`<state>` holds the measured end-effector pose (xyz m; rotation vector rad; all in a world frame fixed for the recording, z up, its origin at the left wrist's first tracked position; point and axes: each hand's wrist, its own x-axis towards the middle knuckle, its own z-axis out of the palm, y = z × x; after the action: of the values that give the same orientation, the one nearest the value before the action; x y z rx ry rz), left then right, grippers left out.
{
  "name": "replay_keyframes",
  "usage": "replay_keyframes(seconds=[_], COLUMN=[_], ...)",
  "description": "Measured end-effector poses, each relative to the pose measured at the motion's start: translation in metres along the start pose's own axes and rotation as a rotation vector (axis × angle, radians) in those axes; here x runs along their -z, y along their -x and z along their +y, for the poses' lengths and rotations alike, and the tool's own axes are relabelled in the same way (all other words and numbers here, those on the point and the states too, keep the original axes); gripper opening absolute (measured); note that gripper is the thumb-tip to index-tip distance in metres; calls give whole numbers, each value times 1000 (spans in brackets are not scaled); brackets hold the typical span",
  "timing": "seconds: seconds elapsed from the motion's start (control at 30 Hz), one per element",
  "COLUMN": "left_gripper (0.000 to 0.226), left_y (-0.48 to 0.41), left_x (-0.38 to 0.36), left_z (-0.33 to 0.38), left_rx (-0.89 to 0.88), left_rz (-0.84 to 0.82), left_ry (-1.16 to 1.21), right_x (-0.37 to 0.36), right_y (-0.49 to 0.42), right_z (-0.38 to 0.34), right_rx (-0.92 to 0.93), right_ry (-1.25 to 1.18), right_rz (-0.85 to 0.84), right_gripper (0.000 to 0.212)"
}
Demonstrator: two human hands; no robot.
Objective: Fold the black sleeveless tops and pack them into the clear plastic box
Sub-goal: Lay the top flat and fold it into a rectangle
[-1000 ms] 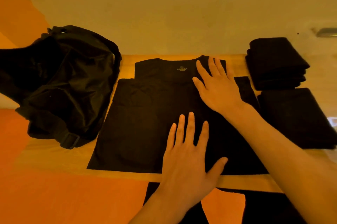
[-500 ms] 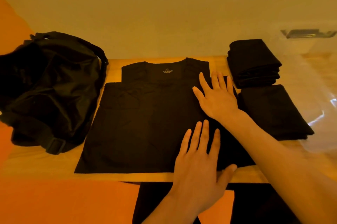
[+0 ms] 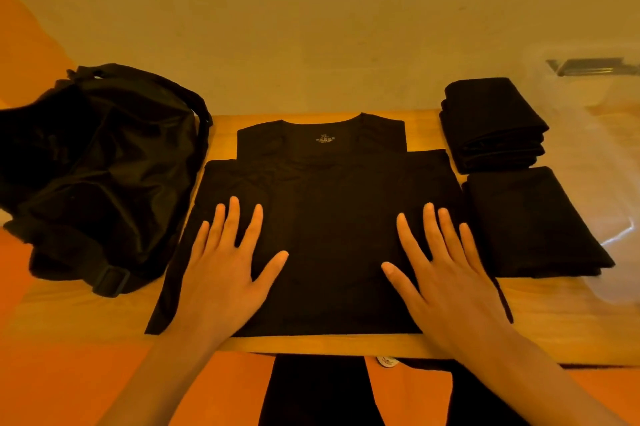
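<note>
Now both hands, left hand [image 3: 225,273] and right hand [image 3: 446,273], press flat with straight fingers on the black top [image 3: 332,217] spread across the worktop [image 3: 554,321].

The clear plastic box [image 3: 616,162] is cut off by the right edge, and the small print on the neck label [image 3: 325,139] cannot be read.

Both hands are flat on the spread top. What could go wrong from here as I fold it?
The black top has its hem right at the table's front edge; smoothing toward the body could drag it off. The nearer folded pile sits close beside its right side, so folding that side in may disturb the pile. The black bag crowds the left side likewise.
</note>
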<state>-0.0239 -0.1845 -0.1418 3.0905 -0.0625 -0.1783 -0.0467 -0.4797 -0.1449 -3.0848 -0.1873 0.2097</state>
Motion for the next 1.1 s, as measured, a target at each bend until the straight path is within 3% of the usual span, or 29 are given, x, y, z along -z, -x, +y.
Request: replay_keyframes(seconds=[0.13, 0.3, 0.47, 0.6, 0.73, 0.83, 0.93, 1.1], left_gripper=[87, 66, 52, 40, 39, 19, 10, 27], left_y=[-14, -100, -189, -226, -249, -255, -257, -254], left_x=[23, 52, 54, 60, 77, 82, 84, 87], left_z=[8, 8, -28, -41, -38, -33, -30, -35], left_rx=[26, -76, -30, 14, 151, 123, 88, 96], left_rz=[41, 70, 54, 16, -190, -269, -278, -263], left_ry=[171, 376, 281, 284, 431, 389, 450, 654], right_x=[47, 72, 64, 72, 84, 92, 97, 100], right_y=[-34, -170, -255, -279, -298, -300, -298, -292], right_z=[-7, -6, 12, 18, 27, 27, 24, 25], right_rx=[0, -46, -90, -155, -191, -214, -195, -142], right_ry=[-64, -263, -217, -225, -290, -341, -366, -465], right_rz=[-39, 99, 55, 52, -145, -259, -300, -269], right_gripper=[80, 61, 42, 39, 45, 54, 45, 30])
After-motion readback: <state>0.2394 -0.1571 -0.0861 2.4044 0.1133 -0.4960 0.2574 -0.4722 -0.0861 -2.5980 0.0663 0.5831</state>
